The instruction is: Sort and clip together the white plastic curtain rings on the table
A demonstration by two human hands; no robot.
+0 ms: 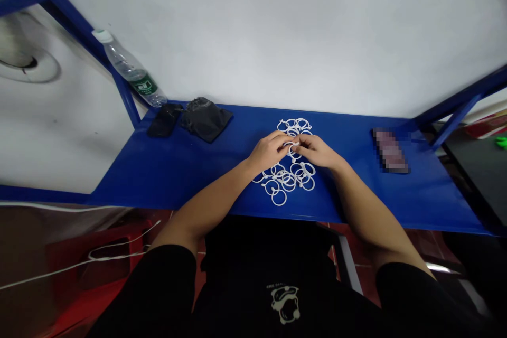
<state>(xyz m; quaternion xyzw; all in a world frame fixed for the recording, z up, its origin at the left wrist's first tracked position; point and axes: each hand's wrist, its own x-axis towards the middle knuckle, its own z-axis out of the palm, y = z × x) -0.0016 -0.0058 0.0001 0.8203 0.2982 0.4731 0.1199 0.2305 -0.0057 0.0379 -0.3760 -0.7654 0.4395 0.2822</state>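
**Held rings [293, 159], white, between left hand [269, 150] and right hand [317, 151]**

Position: over the tabletop [166, 174], ahead of the person's torso, with the left hand on one side and the right hand on the other.

Hands: brought together, fingertips pinched on the held rings from opposite sides; exact count and any linkage hidden by the fingers.

Governing relation, as judged: the held rings sit at the meeting point of both sets of fingertips, so neither hand is clearly nearer. Round in outline, with a small knob towards the person; no long axis to record.

Loose stock: far group [295, 125], just beyond the fingertips, towards the wall; near group [285, 178], on the person's side, spread between the forearms, several rings overlapping.

Outlying items: black pouch [206, 119], well to the left; pixelated item [390, 150], well to the right, nearer the right arm.
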